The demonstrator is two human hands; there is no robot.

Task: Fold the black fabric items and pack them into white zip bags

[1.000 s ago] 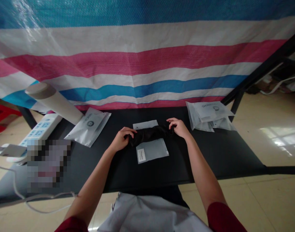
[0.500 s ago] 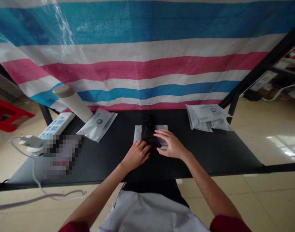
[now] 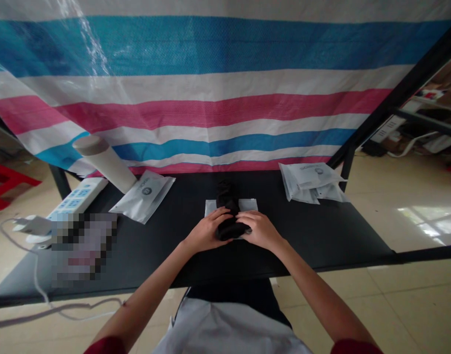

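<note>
A bunched black cloth item (image 3: 228, 200) lies lengthwise over a flat whitish plastic bag (image 3: 250, 203) at the middle of the black table. Whether it is a sock or another garment I cannot tell. My left hand (image 3: 208, 230) grips its near end from the left, the thumb low and the fingers curled over the top. From the right, my right hand (image 3: 261, 230) closes on the same near end, fingertips pressed into the fabric. The cloth covers the middle of the bag, so only the bag's side parts show.
Printed pouches (image 3: 309, 181) lie stacked at the back right, and another pouch (image 3: 144, 195) at the left. Beside it stand a white bottle (image 3: 105, 164) and a power strip (image 3: 75, 199) with a plugged charger (image 3: 34, 225). A blurred-out item (image 3: 87, 248) lies nearer. A striped sheet (image 3: 210, 108) hangs behind.
My right hand, fingers apart before, has come down onto the cloth. My left hand has moved up around its near end, which is now bunched between both hands. The view has shifted slightly.
</note>
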